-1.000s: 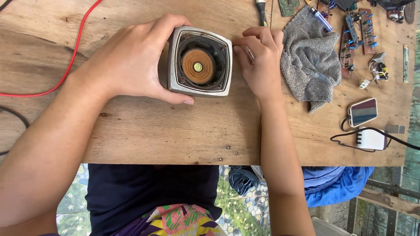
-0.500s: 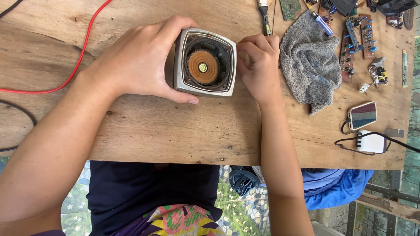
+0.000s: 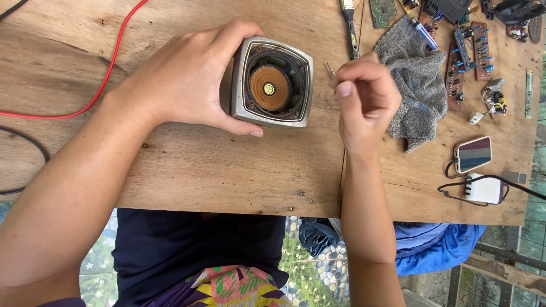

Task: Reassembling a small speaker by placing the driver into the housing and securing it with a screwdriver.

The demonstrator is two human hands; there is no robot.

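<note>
We see bare wooden table (image 3: 227,170) below the speaker (image 3: 272,82), open to the near edge. A narrow bare strip lies between speaker and grey cloth (image 3: 418,91); our right hand (image 3: 364,99) sits there. Far right is crowded: circuit boards (image 3: 472,48), phone (image 3: 473,154), white charger (image 3: 484,189). Red wire (image 3: 108,74) crosses left.

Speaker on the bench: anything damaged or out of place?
The speaker sits bare, out of any enclosure, its metal frame worn and stained; the left hand grips it. The right hand pinches a small screw beside it. Loose circuit boards clutter the far corner.
</note>
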